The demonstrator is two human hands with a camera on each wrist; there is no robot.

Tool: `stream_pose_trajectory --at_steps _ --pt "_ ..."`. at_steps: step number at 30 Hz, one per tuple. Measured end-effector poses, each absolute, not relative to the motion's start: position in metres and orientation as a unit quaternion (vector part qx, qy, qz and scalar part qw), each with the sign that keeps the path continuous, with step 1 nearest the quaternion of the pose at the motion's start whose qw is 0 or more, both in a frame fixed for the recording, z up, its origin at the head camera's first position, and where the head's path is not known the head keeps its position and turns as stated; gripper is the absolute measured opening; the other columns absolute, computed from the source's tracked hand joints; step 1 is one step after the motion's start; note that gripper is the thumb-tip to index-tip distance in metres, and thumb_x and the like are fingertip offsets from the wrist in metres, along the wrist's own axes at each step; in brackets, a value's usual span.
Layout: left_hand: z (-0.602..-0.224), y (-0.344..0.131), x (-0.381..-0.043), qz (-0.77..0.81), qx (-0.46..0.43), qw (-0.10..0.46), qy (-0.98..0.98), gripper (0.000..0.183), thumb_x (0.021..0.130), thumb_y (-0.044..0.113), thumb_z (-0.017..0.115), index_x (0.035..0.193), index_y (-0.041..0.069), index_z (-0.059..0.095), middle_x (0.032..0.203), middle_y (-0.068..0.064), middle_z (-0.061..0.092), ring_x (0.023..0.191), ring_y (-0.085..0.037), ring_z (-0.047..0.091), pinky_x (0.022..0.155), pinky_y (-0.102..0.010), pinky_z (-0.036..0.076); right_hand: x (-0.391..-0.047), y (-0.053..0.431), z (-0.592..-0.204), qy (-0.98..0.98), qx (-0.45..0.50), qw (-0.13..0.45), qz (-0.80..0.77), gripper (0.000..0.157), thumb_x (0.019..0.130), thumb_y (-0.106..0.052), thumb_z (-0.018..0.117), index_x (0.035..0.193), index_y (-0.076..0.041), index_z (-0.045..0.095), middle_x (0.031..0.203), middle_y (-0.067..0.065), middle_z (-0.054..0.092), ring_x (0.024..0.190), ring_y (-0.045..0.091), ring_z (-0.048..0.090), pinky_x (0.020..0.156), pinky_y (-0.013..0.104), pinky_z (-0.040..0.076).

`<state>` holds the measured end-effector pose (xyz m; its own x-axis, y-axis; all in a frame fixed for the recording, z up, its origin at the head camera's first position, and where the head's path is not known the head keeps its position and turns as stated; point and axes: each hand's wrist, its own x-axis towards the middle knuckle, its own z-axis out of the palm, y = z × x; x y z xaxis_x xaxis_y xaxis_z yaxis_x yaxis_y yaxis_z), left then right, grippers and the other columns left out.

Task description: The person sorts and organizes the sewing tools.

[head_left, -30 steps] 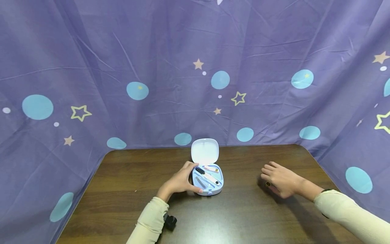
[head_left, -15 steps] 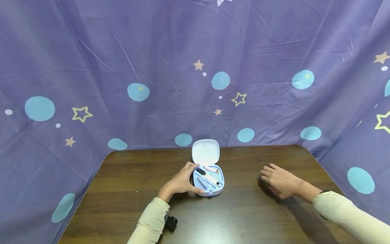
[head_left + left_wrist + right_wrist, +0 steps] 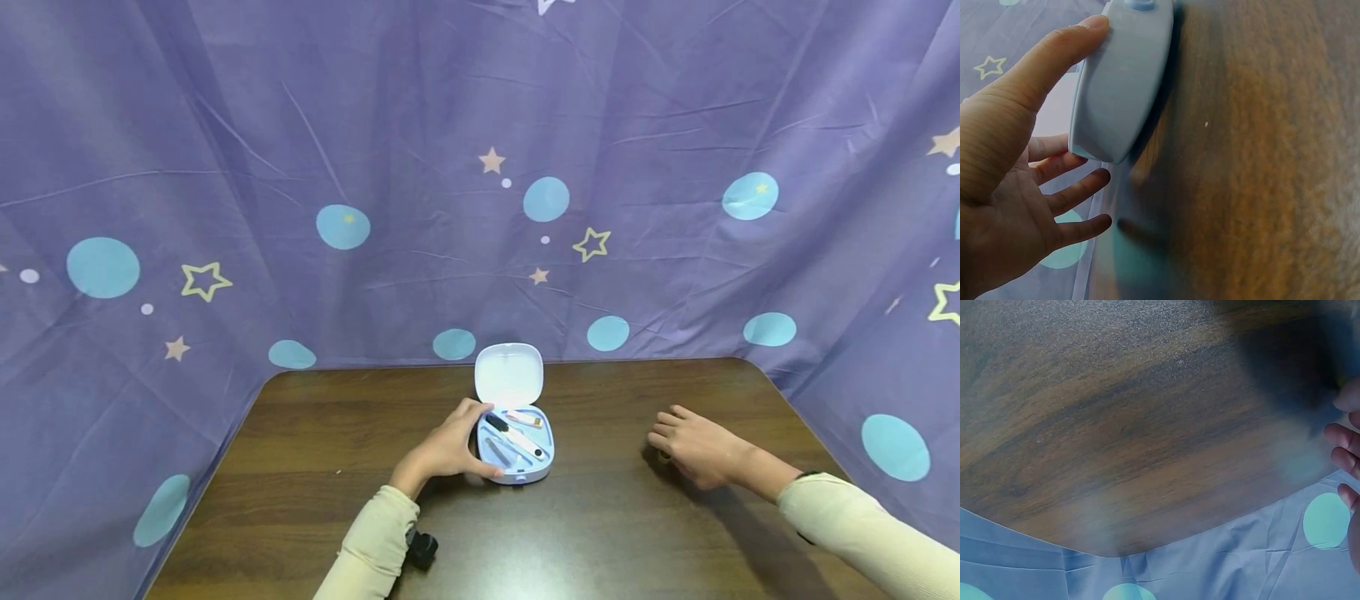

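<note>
A light-blue and white hinged case (image 3: 542, 472) stands on the table with its lid (image 3: 508, 375) raised. My left hand (image 3: 450, 442) grips its left side, thumb at the front and index finger at the back corner; in the left wrist view the other fingers spread beside the case wall (image 3: 1122, 81). Inside lie a black-and-white stick (image 3: 517, 437), a small white piece with a metal end (image 3: 525, 418) and a slim grey piece (image 3: 497, 451). Off to the right, my right hand (image 3: 693, 446) holds a small dark thing with a yellow rim (image 3: 663, 457), mostly hidden by its fingers.
The brown wooden table (image 3: 600, 533) reaches back to a purple curtain (image 3: 420, 208) printed with stars and blue dots. A black device (image 3: 422, 550) is worn at the left wrist. A tiny pale speck (image 3: 338, 472) lies on the table at left.
The right hand has turned slightly, so the small dark thing shows less than before. The left hand stays on the case; the whole view has shifted a little.
</note>
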<state>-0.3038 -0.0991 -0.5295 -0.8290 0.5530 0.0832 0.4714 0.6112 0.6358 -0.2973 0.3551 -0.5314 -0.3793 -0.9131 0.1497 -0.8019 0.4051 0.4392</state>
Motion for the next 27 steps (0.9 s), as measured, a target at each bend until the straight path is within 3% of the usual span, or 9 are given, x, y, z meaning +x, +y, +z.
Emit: stream_pose_trajectory --at_steps 7,19,27 --pt "-0.528 -0.101 -0.303 0.340 0.288 0.058 0.893 0.108 0.069 0.042 0.094 0.154 0.005 0.039 0.143 -0.012 0.047 0.130 -0.028 0.051 0.110 -0.050 0.044 -0.300 0.348 -0.531 -0.815 0.530 0.192 -0.132 0.032 0.067 -0.013 0.079 0.094 -0.014 0.061 0.085 -0.003 0.062 0.087 0.022 0.055 0.080 0.045 0.046" --pt "-0.530 -0.099 -0.304 0.350 0.288 0.067 0.889 0.108 0.069 0.042 0.094 0.155 0.005 0.039 0.144 -0.012 0.046 0.132 -0.028 0.050 0.111 -0.050 0.043 -0.305 0.334 -0.523 -0.818 0.521 0.217 -0.111 0.032 0.063 -0.011 0.081 0.084 -0.015 0.057 0.077 -0.004 0.056 0.083 0.021 0.053 0.077 0.042 0.045" --pt "-0.531 -0.100 -0.304 0.355 0.287 0.068 0.887 0.109 0.070 0.042 0.094 0.155 0.004 0.038 0.145 -0.013 0.045 0.132 -0.029 0.050 0.112 -0.051 0.043 -0.307 0.306 -0.503 -0.827 0.508 0.233 -0.056 0.029 0.067 -0.011 0.081 0.086 -0.014 0.060 0.081 -0.004 0.058 0.086 0.022 0.056 0.079 0.042 0.045"
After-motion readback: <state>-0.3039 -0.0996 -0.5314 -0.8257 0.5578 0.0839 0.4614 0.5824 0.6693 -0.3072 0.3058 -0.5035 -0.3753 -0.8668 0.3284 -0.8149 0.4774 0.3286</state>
